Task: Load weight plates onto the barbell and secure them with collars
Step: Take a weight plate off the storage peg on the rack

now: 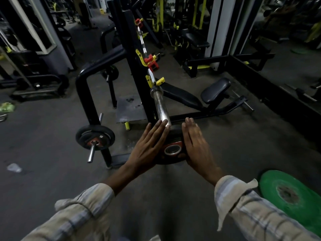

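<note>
A steel barbell (160,108) rests on the yellow hooks of a black rack, its bare sleeve pointing toward me. A small black weight plate (173,146) with a red hub sits at the tip of the sleeve. My left hand (149,145) presses flat on the plate's left side and my right hand (196,145) on its right side, fingers straight. Two red collars (152,62) hang on the bar near the rack's upright. Whether the plate's hole is on the sleeve is hidden by my hands.
A green plate (291,197) lies on the floor at the lower right. A black plate (95,137) hangs on a storage peg of the rack at the left. A black bench (191,97) stands behind the bar. Other machines ring the dark floor.
</note>
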